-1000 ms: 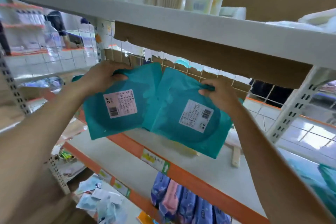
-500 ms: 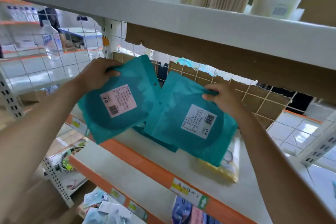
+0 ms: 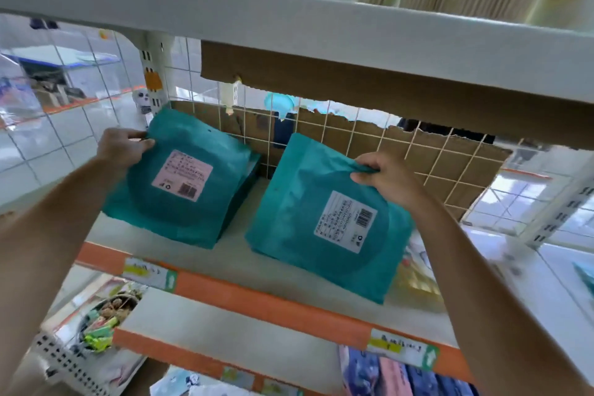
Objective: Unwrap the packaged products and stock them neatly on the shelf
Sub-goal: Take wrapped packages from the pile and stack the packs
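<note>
Left hand point(image 3: 123, 148) pinches the left flat teal plastic pouch point(image 3: 183, 183), right hand point(image 3: 385, 175) the right teal plastic pouch point(image 3: 324, 222), no longer overlapping, now apart over the white shelf point(image 3: 241, 259).

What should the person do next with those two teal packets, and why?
Probably lean the right packet back onto the wire grid and let go: its lower edge seems to rest on the shelf, with the right hand pinching its top.

Barcoded packet labels point(image 3: 345, 222), shelf tags point(image 3: 403, 351), print illegible
</note>
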Tool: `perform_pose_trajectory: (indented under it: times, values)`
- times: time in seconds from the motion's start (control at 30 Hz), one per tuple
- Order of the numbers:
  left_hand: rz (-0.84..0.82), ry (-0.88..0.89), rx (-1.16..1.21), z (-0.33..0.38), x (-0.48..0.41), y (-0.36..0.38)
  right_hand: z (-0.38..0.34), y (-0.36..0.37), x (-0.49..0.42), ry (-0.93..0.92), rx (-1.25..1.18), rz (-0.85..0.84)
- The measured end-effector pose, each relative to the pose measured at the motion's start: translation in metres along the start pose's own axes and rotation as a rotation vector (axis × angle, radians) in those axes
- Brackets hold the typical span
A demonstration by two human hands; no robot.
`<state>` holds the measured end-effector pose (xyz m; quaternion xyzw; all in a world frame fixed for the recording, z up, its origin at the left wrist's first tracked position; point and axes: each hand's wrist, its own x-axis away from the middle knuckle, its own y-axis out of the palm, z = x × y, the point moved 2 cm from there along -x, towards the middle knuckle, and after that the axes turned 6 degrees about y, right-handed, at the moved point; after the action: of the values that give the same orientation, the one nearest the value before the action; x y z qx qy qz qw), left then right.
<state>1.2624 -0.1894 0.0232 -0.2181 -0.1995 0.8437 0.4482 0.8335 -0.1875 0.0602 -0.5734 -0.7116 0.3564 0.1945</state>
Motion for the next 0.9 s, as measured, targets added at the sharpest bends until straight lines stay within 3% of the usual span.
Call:
perform_pose_trajectory:
  times: [0.13,0.4,0.57,0.7,0.77,0.9]
  values:
    - [0.006,-0.127,0.028,-0.071,-0.069,0.019,-0.001,0.006,0.005,0.003,0.016,0.041]
    - [-0.026,-0.168,0.008,-0.017,-0.003,0.021,-0.003,0.012,0.008,0.054,0.030,0.081]
    - [-0.034,0.340,-0.127,0.027,0.033,0.024,-0.003,0.009,0.012,0.065,-0.002,0.076]
    - [-0.289,0.755,-0.079,0.078,0.087,0.047,-0.002,0.003,0.016,0.085,-0.039,0.068]
    - [-0.421,0.992,-0.168,0.089,0.111,0.061,0.002,-0.003,0.018,0.103,-0.087,0.071]
    - [-0.418,1.367,-0.319,0.095,0.149,0.096,0.013,-0.019,0.020,0.183,-0.237,0.106]
